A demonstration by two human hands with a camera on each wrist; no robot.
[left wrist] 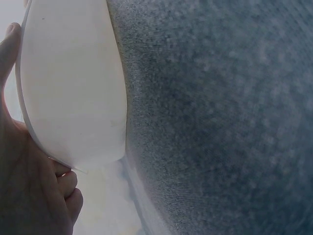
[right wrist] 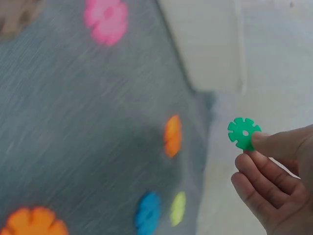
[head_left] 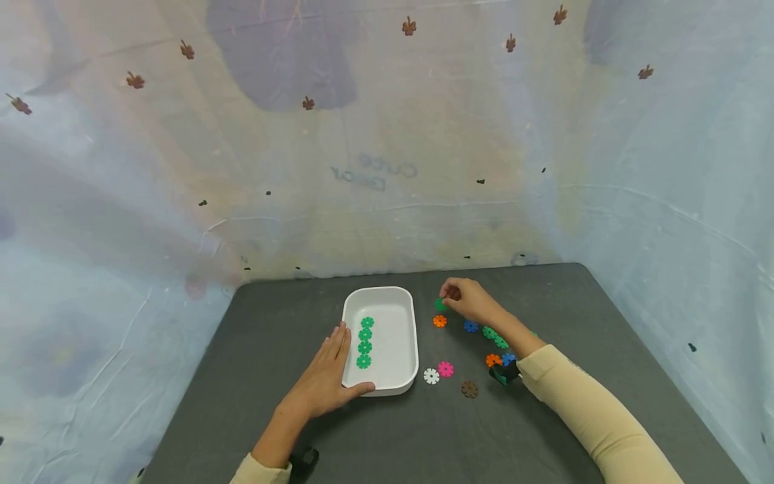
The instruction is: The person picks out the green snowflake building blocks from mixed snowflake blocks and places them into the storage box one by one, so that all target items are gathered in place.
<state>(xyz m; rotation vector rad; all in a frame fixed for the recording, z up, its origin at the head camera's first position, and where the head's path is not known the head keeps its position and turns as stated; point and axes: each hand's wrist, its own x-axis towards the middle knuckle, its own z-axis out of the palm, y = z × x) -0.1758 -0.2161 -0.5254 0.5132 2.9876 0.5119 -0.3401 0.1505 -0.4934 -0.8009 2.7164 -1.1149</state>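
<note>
My left hand (head_left: 326, 370) rests against the left side and near corner of a white tray (head_left: 393, 388), its fingers straight along the rim and its thumb at the near edge. Inside the tray, several green notched discs (head_left: 365, 347) lie in a column near the left wall. Beyond the tray's right side, my right hand (head_left: 471, 300) pinches a green notched disc (right wrist: 244, 133) between thumb and fingers, raised above the table. Just below that hand an orange disc (head_left: 439, 321) lies flat.
On the grey table (head_left: 387, 444), right of the tray, lie a blue disc (head_left: 471, 327), green discs (head_left: 490, 333), a white disc (head_left: 431, 376), a pink disc (head_left: 445, 368) and a brown disc (head_left: 469, 389). The right forearm partly covers others. A pale sheet (head_left: 375, 228) hangs behind the table.
</note>
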